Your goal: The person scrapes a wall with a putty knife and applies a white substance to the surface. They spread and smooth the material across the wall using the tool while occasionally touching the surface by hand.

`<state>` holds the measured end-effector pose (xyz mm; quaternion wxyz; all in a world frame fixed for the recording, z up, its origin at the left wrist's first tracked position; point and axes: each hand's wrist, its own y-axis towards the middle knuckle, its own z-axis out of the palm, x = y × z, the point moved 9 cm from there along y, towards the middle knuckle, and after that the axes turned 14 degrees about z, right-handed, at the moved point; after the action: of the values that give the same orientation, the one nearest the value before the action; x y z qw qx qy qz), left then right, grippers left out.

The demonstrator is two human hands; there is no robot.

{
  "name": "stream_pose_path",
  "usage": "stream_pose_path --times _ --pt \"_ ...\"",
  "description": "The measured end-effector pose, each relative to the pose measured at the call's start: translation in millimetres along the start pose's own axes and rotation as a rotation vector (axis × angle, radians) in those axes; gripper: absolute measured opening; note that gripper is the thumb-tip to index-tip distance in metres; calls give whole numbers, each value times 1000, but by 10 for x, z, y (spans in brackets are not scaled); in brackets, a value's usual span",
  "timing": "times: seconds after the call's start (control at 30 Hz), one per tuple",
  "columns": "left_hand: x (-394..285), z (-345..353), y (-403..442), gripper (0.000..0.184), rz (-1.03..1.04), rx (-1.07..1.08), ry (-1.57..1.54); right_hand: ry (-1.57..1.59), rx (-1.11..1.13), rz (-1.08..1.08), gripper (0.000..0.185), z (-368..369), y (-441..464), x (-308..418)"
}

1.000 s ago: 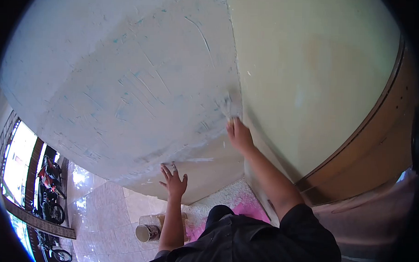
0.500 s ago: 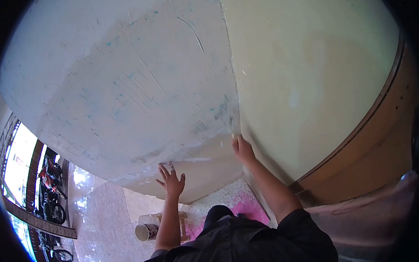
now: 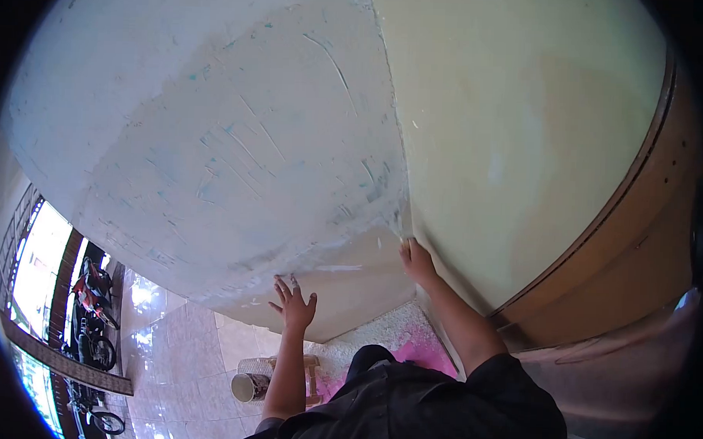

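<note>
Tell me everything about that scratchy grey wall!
The grey wall looks plastered: a darker patch bears long scratches and blue-green flecks, above a beige band. It stands upright, meeting a yellowish wall at a rough corner. The left hand, fingers spread, seems to touch it low down; the right hand holds a tool near the corner.

At the right edge of the gray wall [image 3: 216,106], beside a yellowish wall [image 3: 494,131], the right hand [image 3: 417,260] grips a small tool [image 3: 403,231]. The left hand [image 3: 294,307] spreads near the gray wall's lower edge. A bucket [image 3: 248,388] sits on the floor [image 3: 184,345].
</note>
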<state>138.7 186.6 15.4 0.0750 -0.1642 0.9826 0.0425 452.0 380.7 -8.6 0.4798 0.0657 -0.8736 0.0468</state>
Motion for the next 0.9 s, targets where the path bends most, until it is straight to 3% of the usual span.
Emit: stream_pose_path --times 0.07,0.17,0.2,0.33,0.43,0.53,0.6,0.7,0.83,0.9 --pt "-38 19 3 84 10 -8 -15 20 -144 -171 29 -279 88 603" --pt "-88 10 40 84 17 -45 -17 10 -256 -261 25 -480 191 1118" --pt "-97 1 40 83 4 -50 -37 9 -256 -255 25 -426 226 1024" --pt "-67 34 35 82 -20 -34 -49 -201 -45 112 28 78 287 78" --pt "-48 50 36 83 -16 -35 -52 -204 8 135 30 260 133 -527" --pt "-49 81 57 82 -18 -75 -69 -67 -106 17 30 43 90 -351" --pt "-61 106 52 82 -27 -73 -83 12 -265 -222 32 -289 101 222" --pt "-65 117 77 81 -43 -65 -97 148 -225 -214 34 -568 93 716" --pt "-47 97 65 81 -66 -50 -102 230 -186 -144 30 -434 64 599" --pt "-56 66 48 81 -62 -71 -118 250 -199 -220 30 -356 55 609"
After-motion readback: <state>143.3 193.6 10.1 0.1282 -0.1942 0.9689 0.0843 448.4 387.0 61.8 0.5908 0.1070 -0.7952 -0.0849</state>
